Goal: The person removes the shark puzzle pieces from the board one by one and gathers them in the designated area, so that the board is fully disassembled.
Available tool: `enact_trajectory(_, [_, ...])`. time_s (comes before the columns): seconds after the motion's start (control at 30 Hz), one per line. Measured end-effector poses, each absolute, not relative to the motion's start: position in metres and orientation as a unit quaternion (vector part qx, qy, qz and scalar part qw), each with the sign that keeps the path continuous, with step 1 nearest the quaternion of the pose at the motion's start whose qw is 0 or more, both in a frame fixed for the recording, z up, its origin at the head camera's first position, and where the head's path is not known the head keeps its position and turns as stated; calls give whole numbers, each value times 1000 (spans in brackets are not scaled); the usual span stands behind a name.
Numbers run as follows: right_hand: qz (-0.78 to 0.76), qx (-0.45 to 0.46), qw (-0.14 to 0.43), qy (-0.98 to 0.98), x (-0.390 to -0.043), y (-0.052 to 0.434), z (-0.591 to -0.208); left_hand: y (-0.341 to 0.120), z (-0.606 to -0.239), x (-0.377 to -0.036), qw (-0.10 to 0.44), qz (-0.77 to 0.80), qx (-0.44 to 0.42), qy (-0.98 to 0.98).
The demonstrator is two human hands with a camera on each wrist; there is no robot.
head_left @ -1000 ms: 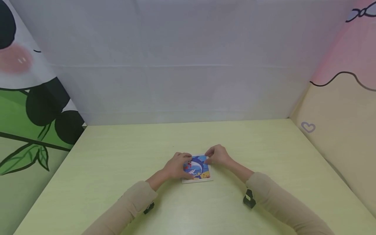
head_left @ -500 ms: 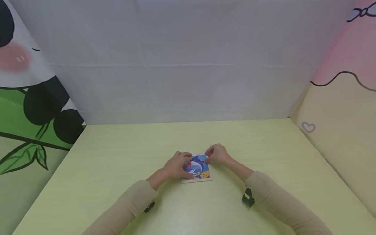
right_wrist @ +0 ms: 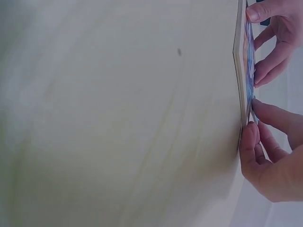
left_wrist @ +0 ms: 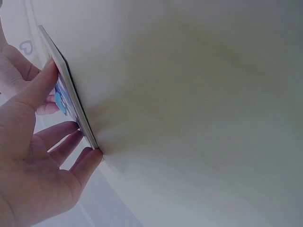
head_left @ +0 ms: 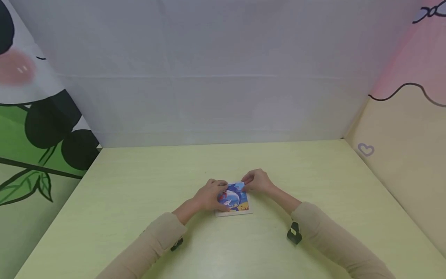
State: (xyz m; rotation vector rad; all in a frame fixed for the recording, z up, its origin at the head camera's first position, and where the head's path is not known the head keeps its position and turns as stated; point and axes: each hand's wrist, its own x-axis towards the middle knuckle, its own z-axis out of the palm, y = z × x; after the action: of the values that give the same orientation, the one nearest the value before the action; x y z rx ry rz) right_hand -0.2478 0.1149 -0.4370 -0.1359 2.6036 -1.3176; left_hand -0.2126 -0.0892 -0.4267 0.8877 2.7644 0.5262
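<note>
A small square jigsaw puzzle (head_left: 234,198) with a blue sea-animal picture and a pale frame lies flat on the table in the head view. My left hand (head_left: 208,195) grips it from the left, thumb at the near edge and fingers at the far edge. At the far right corner my right hand (head_left: 258,181) pinches a blue puzzle piece (left_wrist: 60,101) between thumb and fingers. The left wrist view shows that piece tilted up from the picture. In the right wrist view, the right fingertips (right_wrist: 250,130) sit right at the frame's corner.
The pale yellow table (head_left: 146,170) meets a white cloth wall (head_left: 223,97) at the back. Printed panels stand at both sides, a panda one (head_left: 45,128) left and a pink-and-beige one (head_left: 407,128) right. Dark wrist cameras (head_left: 294,233) hang under both sleeves.
The right hand has shifted very slightly to the far left with its pinch at the puzzle's corner. The left hand keeps its grip, and the puzzle stays in place.
</note>
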Motion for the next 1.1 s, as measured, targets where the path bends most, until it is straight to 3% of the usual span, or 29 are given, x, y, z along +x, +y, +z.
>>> enact_trajectory(0.5, [-464, -74, 111, 876, -248, 119, -434, -91, -426, -214, 83, 170, 312, 931])
enact_trajectory(1.1, [-546, -57, 154, 822, -248, 140, -422, -90, -428, -214, 81, 173, 301, 934])
